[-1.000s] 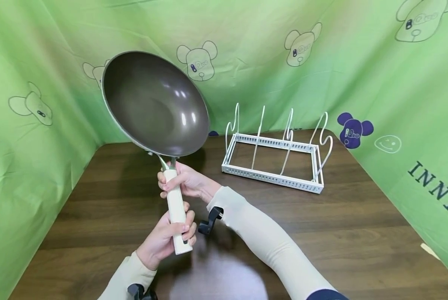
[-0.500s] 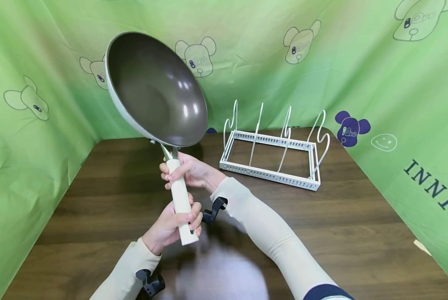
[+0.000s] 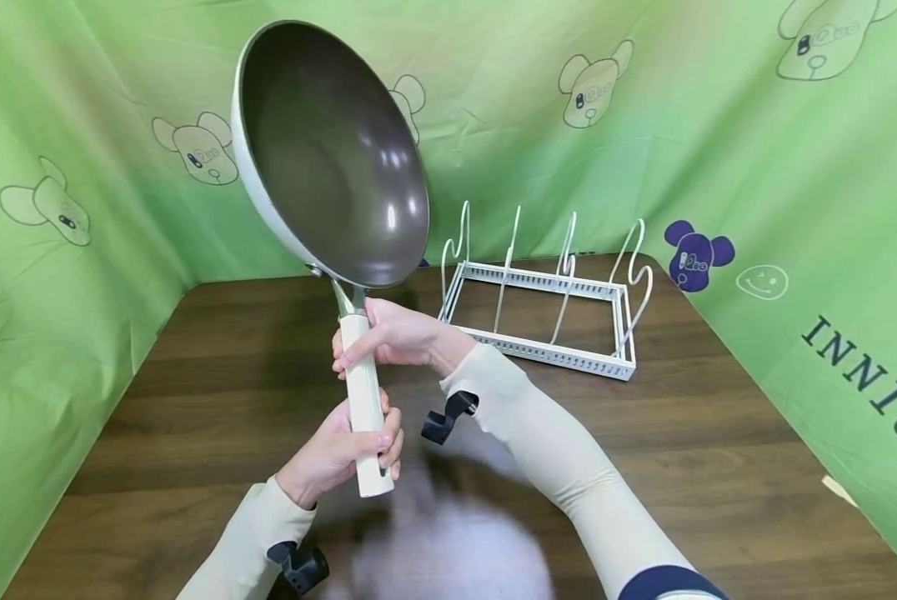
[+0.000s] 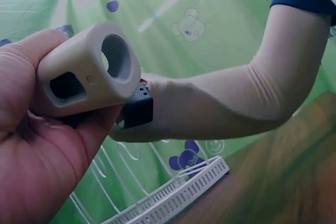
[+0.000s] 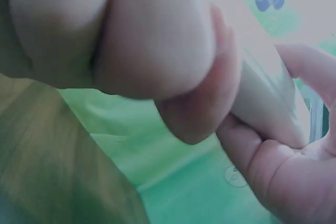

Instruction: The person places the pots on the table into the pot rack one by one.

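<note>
Both hands grip the wok's [image 3: 332, 150] cream handle [image 3: 364, 400], the left hand [image 3: 339, 454] low and the right hand [image 3: 399, 337] near the bowl, holding it tilted high above the table [image 3: 193, 375], where its top-heavy bowl could swing into the rack [image 3: 546, 292].

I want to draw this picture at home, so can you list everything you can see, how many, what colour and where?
pan: one, dark brown inside, cream outside with a cream handle, held up in the air, tilted
rack: one, white wire, on the table at the back right
table: one, dark brown wood, under everything
cloth walls: green with bear drawings, around the table
sleeves: two, cream, on the arms
left hand: one, grips the handle's lower end
right hand: one, grips the handle near the pan
</note>
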`<action>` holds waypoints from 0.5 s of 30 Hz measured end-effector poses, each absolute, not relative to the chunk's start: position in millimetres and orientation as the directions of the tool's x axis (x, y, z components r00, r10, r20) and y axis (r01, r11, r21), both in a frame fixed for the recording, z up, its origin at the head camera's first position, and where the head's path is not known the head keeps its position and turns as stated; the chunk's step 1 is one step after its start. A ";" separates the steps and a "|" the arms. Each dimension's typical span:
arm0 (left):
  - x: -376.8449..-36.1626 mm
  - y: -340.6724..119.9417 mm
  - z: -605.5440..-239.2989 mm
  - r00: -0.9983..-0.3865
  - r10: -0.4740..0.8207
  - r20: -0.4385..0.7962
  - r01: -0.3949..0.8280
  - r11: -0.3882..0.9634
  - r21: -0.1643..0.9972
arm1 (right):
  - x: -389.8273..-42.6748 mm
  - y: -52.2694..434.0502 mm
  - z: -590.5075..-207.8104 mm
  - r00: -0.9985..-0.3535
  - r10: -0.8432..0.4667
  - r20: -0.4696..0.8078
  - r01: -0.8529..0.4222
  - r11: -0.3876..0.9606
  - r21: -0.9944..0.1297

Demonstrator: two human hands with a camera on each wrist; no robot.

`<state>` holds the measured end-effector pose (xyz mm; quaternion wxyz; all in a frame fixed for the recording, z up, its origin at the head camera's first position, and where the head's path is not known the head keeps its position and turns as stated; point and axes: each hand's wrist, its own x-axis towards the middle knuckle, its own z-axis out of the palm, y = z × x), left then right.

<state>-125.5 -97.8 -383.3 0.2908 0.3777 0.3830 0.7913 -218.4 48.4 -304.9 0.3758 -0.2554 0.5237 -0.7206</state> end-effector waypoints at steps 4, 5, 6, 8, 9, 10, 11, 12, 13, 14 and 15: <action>-124.5 -96.7 -383.3 -0.569 0.750 0.336 -0.117 -0.478 0.870 | -212.3 53.4 -304.3 -0.600 -0.799 -0.041 0.259 -0.145 -0.955; -124.5 -96.6 -382.9 -0.577 0.751 0.321 -0.106 -0.458 0.883 | -211.0 54.5 -304.7 -0.603 -0.796 -0.046 0.260 -0.143 -0.955; -124.6 -96.6 -382.3 -0.587 0.751 0.303 -0.096 -0.436 0.895 | -209.5 55.6 -304.9 -0.606 -0.794 -0.048 0.263 -0.143 -0.954; -125.3 -95.7 -380.4 -0.599 0.751 0.278 -0.078 -0.400 0.913 | -207.4 58.0 -304.5 -0.616 -0.786 -0.057 0.273 -0.145 -0.951; -126.1 -94.9 -379.2 -0.606 0.750 0.265 -0.074 -0.385 0.920 | -206.7 59.2 -304.3 -0.620 -0.782 -0.055 0.277 -0.152 -0.949; -127.3 -93.8 -378.3 -0.613 0.746 0.260 -0.063 -0.373 0.926 | -206.3 60.5 -304.3 -0.626 -0.778 -0.052 0.277 -0.160 -0.947; -128.7 -92.5 -377.4 -0.618 0.745 0.253 -0.056 -0.362 0.930 | -206.3 61.9 -304.4 -0.631 -0.775 -0.042 0.275 -0.172 -0.946; -130.5 -90.9 -376.9 -0.622 0.741 0.253 -0.046 -0.356 0.933 | -206.6 63.4 -304.5 -0.635 -0.772 -0.030 0.271 -0.186 -0.944; -132.2 -89.4 -376.5 -0.625 0.740 0.249 -0.042 -0.350 0.936 | -207.3 64.9 -304.9 -0.638 -0.770 -0.016 0.267 -0.202 -0.942; -134.1 -87.7 -376.4 -0.630 0.737 0.243 -0.038 -0.343 0.939 | -208.3 66.4 -305.6 -0.640 -0.768 -0.002 0.263 -0.217 -0.940; -135.8 -86.2 -376.4 -0.633 0.735 0.242 -0.034 -0.339 0.940 | -209.3 67.9 -306.5 -0.642 -0.767 0.012 0.260 -0.232 -0.937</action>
